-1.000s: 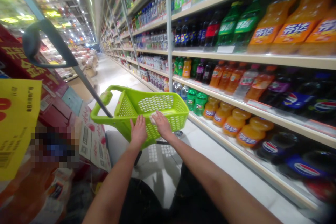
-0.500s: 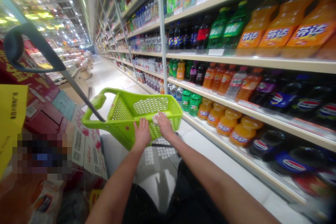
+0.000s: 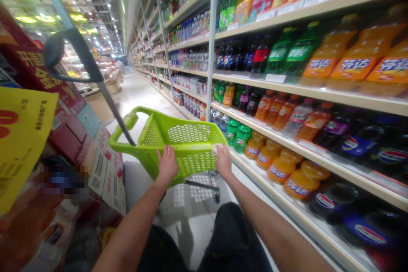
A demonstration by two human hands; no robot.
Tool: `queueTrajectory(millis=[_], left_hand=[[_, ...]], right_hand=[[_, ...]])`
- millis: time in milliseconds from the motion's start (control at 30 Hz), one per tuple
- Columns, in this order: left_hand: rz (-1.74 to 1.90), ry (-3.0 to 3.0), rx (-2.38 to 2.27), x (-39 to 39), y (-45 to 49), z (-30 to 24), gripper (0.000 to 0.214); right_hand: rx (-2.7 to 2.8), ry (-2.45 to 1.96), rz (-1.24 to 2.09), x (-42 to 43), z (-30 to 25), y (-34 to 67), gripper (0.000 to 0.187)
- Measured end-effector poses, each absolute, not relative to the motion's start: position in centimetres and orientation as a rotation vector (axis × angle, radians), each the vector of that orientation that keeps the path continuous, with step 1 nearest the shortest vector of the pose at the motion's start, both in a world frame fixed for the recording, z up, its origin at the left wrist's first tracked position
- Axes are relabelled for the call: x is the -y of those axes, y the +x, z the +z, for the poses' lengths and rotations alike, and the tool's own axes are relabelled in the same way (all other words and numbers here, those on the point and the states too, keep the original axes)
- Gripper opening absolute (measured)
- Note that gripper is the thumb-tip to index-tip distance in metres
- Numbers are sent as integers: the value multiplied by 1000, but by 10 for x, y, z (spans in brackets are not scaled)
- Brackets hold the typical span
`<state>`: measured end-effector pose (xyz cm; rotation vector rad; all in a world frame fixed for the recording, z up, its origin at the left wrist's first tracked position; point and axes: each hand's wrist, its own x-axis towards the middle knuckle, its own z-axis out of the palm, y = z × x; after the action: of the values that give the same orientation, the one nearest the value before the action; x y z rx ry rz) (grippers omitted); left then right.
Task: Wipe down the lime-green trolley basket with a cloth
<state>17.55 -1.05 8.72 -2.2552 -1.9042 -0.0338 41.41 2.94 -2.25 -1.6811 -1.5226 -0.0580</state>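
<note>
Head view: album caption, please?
Left hand on green shopping basket, right hand with white wipe at its rim, near Fanta bottles.

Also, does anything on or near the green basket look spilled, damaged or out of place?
Nothing stands out. The green basket shows no break or spill; the left hand rests on its near side, the right hand holds a white tissue or cloth at its rim, and shelved bottles stand in rows.

Large orange bottles (image 3: 357,61) read "芬达"; squat green bottles (image 3: 242,137) show "7".
</note>
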Motion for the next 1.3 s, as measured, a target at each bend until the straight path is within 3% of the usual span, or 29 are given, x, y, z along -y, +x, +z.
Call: queueTrajectory(millis=[167,267,467,567,667,767,1033,1300], left_hand=[[-199,-2354,1853,22,168,90,64],[-482,-2226,1819,25,140,100,63],[-936,-1624,1932,21,56,157,63],[-912,-1552,2022,19,31,173,67],[-810,-1607,2111,20,18,163,69],[-719,-1670,2180,26,8,142,67],[-554,-1786,2171,42,0,133,68],[-540,-1775,2181,41,2,128,70]], right_hand=[[1863,-1106,-71,-31,8,309,54],[1866,-899,-106,-35,53,260,49],[1769,-538,-347,-43,219,195,50],[1748,-392,-515,-48,304,165,46],[1847,-324,-600,-57,350,144,41],[2013,-267,-654,-63,339,138,38],[2396,-118,-781,-53,201,149,35],[2173,-310,-672,-56,277,141,38]])
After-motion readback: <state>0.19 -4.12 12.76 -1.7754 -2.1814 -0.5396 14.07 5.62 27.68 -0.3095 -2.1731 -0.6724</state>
